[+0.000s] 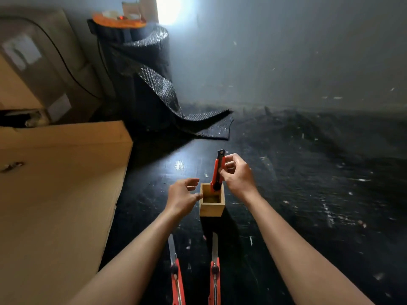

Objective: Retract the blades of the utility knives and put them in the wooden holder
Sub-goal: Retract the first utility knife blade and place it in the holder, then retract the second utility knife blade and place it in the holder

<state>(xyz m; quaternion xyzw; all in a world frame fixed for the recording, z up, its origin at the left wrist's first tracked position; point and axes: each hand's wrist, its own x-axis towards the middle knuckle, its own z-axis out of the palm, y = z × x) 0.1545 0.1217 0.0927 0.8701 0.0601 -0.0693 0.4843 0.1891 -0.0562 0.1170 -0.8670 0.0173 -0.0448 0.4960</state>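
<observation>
A square wooden holder [211,208] stands on the dark floor in the middle of the view. My right hand [237,176] grips a red utility knife [218,170] held upright, its lower end inside the holder's far right corner and its black tip pointing up, no blade showing. My left hand [182,195] hovers open beside the holder's left wall, fingertips near the rim. Two more red utility knives lie on the floor close to me, one on the left [176,280] and one on the right [214,276], both with their metal blades extended toward the holder.
A large cardboard box [55,194] stands close on the left. Behind it are a beige case and a black roll of textured matting [152,89] whose loose end trails onto the floor. The dark floor [308,183] stretches out to the right, with a grey wall behind.
</observation>
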